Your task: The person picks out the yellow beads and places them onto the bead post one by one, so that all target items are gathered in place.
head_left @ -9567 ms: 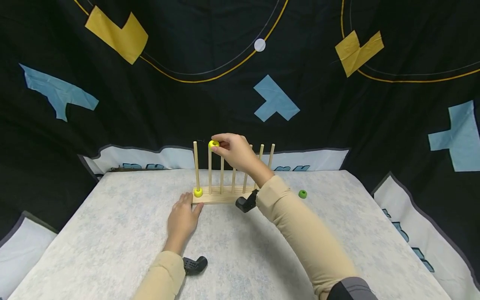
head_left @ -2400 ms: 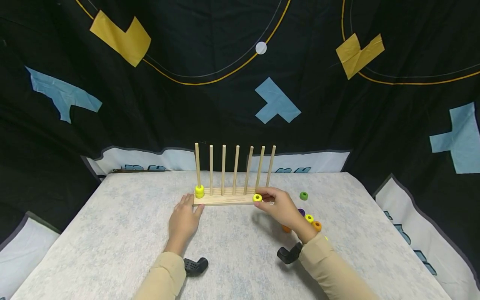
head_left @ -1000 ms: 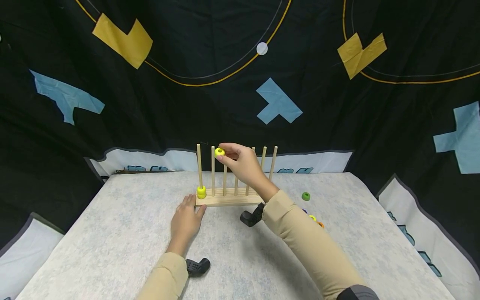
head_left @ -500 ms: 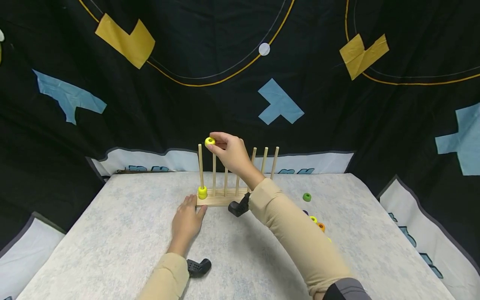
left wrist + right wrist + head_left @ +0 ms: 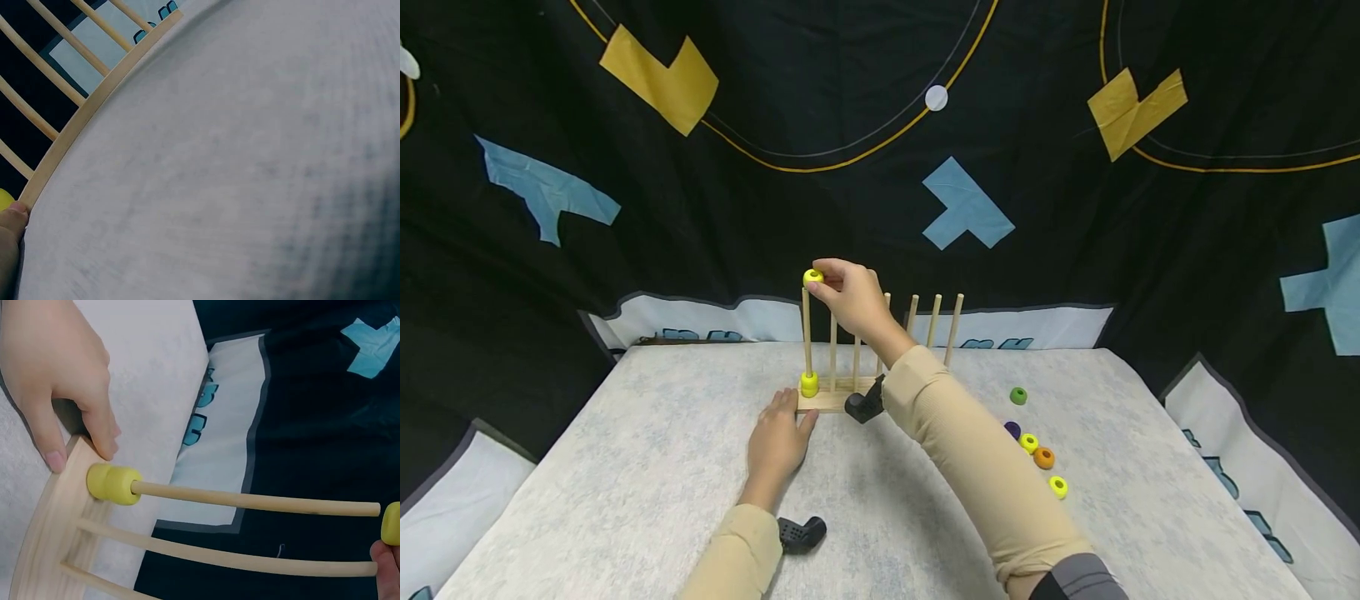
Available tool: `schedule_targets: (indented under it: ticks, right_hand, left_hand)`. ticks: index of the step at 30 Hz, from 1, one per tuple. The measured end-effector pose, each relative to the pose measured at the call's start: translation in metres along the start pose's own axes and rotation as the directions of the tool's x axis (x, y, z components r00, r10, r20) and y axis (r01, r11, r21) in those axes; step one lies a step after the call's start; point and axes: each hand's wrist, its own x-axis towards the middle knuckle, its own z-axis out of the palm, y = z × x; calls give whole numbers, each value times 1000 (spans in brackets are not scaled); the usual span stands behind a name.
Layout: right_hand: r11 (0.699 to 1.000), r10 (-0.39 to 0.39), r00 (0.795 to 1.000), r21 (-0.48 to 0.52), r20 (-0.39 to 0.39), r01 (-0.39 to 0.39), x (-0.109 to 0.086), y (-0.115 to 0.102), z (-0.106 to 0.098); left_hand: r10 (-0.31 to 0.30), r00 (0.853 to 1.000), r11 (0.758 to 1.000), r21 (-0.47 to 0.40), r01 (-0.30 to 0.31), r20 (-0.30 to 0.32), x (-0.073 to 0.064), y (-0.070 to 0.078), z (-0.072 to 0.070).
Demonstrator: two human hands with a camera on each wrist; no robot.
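Note:
A wooden peg rack [image 5: 827, 402] stands on the table with a row of upright pegs. Two yellow beads [image 5: 808, 384] are stacked at the foot of its leftmost peg [image 5: 807, 329]. My right hand [image 5: 856, 300] pinches another yellow bead [image 5: 813, 277] between thumb and fingers, right at that peg's top. In the right wrist view the held bead [image 5: 392, 524] appears just off the peg's tip, at the frame edge. My left hand [image 5: 777, 443] grips the rack's left end, thumb in front and fingers on the other side. The right forearm hides part of the rack.
Loose beads lie on the table to the right: a green bead [image 5: 1018, 396], a purple bead [image 5: 1012, 430], an orange bead [image 5: 1044, 457] and two yellow ones. A black curtain [image 5: 760, 225] hangs behind the table.
A second yellow bead has joined the first on the leftmost peg. My right hand has carried a third from the rack's right side up and left to that peg's top. My left hand stays put.

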Motion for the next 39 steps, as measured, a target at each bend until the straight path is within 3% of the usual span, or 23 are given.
schedule_targets:
  ticks: [23, 39]
  right_hand:
    - [994, -18, 1000, -107, 22, 20, -3, 0, 12]
    - [988, -149, 988, -34, -28, 148, -14, 0, 1]
  left_hand:
    - [6, 1000, 1000, 6, -6, 13, 1, 0, 2]
    - [-5, 1000, 1000, -4, 5, 8, -1, 1, 0]
